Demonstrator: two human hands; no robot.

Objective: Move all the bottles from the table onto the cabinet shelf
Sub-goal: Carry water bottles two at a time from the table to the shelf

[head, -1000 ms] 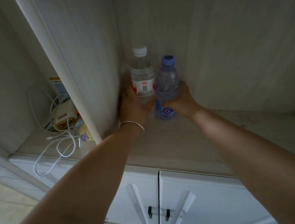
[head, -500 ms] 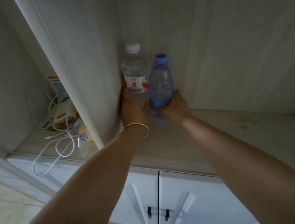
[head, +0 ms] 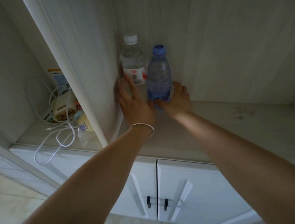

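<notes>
Both bottles are standing upright in the back left corner of the pale wood cabinet shelf [head: 217, 122], touching each other. My left hand [head: 134, 104] is resting open-fingered against the clear plastic bottle with the white cap and red label [head: 133, 63], grip loose, not really clamping. My right hand [head: 176, 99] is cupping the base of the bluish plastic bottle with the blue cap [head: 158, 73], fingers spread. These look like thin, crinkly plastic, probably full-ish so a bit weighty, and smooth. I'd be holding mid-body, below the shoulder, not squeezing hard.
</notes>
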